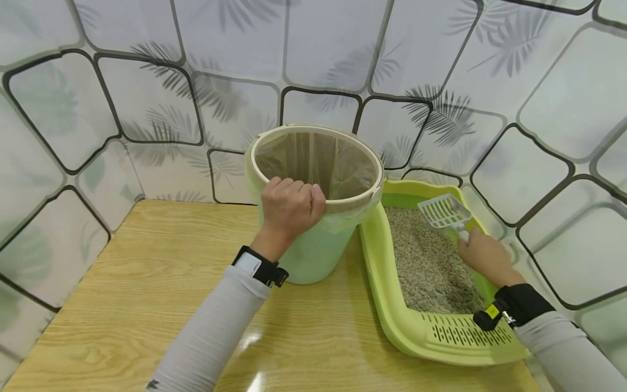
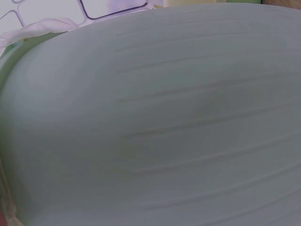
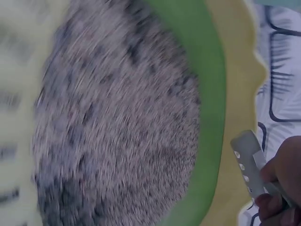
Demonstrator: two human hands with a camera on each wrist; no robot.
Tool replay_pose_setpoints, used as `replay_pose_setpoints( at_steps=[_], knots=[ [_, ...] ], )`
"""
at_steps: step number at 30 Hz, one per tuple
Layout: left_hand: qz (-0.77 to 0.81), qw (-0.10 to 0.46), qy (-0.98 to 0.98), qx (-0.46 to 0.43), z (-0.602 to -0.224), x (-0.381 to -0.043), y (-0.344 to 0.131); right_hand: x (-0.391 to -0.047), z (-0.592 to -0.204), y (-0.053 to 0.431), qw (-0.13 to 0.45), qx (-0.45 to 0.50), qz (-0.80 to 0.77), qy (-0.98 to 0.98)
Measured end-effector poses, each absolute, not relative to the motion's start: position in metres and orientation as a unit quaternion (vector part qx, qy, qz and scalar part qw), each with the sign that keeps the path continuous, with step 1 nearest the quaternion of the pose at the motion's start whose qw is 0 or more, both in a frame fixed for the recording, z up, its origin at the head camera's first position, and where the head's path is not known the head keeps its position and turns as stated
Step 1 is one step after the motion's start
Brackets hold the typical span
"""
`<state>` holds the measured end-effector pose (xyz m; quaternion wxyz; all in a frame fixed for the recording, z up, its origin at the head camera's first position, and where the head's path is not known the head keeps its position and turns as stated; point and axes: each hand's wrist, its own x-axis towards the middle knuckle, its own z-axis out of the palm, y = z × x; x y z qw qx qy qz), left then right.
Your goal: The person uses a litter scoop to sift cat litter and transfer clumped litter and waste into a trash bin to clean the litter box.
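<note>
Two hands are at work before you, each gripping something. Your left hand (image 1: 292,207) is curled over the near rim of the pale green bin (image 1: 313,258), knuckles up and thumb toward the right. That bin stands on the wood-grain table (image 1: 147,272), and a thin translucent bag (image 1: 313,155) lines its inside, with its edge folded out below the cream ring (image 1: 374,158) around the mouth. In the left wrist view, the bin's ribbed side fills nearly everything. Your right hand (image 1: 487,258) is closed around the handle of a light grey slotted scoop (image 1: 443,211), whose head points away from you and to the left, above the far right part of the yellow-green tray (image 1: 387,294). Beige-grey litter (image 1: 421,250) covers the tray floor, darker and lumpier toward the near end, where a slotted ledge (image 1: 465,331) runs across. You have the tray just to the right of the bin. Your right wrist view is blurred over the litter, yet shows your fingers wrapped on the scoop near the tray's edge.
</note>
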<state>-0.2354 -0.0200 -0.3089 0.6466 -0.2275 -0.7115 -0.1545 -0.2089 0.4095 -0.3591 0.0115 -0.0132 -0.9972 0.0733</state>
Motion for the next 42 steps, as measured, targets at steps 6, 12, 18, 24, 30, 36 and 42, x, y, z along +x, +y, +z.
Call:
replay_pose_setpoints(
  at_steps=[6, 12, 18, 24, 30, 36, 42],
  knots=[
    [-0.150, 0.646, -0.714, -0.227, -0.308, -0.235, -0.020, -0.219, -0.362, 0.415, -0.143, -0.057, 0.410, -0.899],
    [-0.147, 0.647, -0.713, -0.226, -0.307, -0.234, -0.020, -0.220, -0.363, 0.415, -0.240, -0.082, 0.612, -0.749],
    [-0.152, 0.645, -0.713, -0.228, -0.307, -0.233, -0.020, -0.216, -0.358, 0.412, -0.180, -0.063, 0.503, -0.843],
    [-0.157, 0.643, -0.715, -0.225, -0.307, -0.233, -0.021, -0.211, -0.352, 0.400, 0.001, -0.028, 0.134, -0.991],
    [-0.158, 0.645, -0.712, -0.227, -0.308, -0.234, -0.021, -0.217, -0.329, 0.391, 0.054, -0.023, 0.117, -0.991],
    [-0.161, 0.646, -0.710, -0.228, -0.307, -0.234, -0.020, -0.221, -0.271, 0.368, 0.033, -0.014, 0.153, -0.988],
    [-0.164, 0.649, -0.707, -0.228, -0.308, -0.234, -0.020, -0.221, -0.204, 0.315, 0.039, 0.027, 0.191, -0.980]
  ],
)
